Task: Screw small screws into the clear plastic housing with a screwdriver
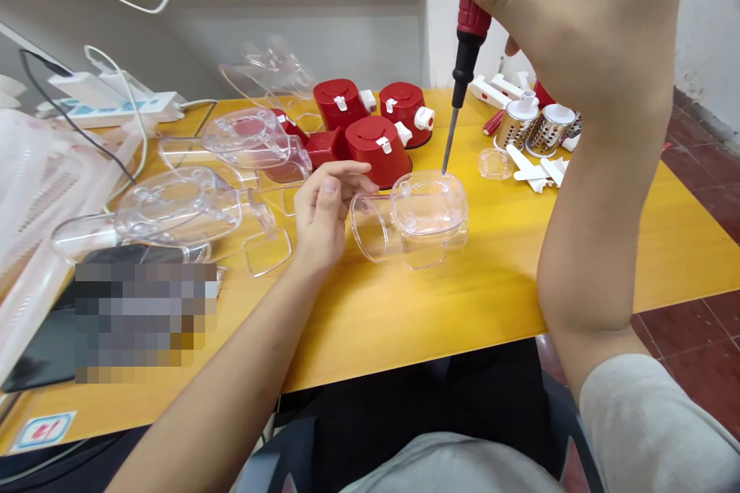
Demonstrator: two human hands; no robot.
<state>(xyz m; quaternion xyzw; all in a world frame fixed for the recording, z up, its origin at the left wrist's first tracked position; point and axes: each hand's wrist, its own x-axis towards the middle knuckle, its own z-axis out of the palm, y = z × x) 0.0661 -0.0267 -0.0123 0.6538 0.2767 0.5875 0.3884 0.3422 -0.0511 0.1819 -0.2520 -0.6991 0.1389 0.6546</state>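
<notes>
My right hand point(572, 23) is closed around the red-and-black handle of a screwdriver point(464, 65), held upright with a slight tilt. Its tip meets the top of a clear plastic housing point(428, 204) at the far rim of the oval face; whether a screw is there is too small to tell. The housing lies on the table with its wide tube pointing left. My left hand point(324, 216) rests beside that tube, fingers loosely stretched toward its rim and thumb apart. Whether the fingertips touch it is hard to make out.
Several red housings point(378, 150) with white knobs stand behind. More clear housings point(179, 204) lie at left, near a power strip point(132, 108). Metal grater drums point(516, 123) and white plastic parts point(535, 169) sit at right on the yellow table point(462, 316).
</notes>
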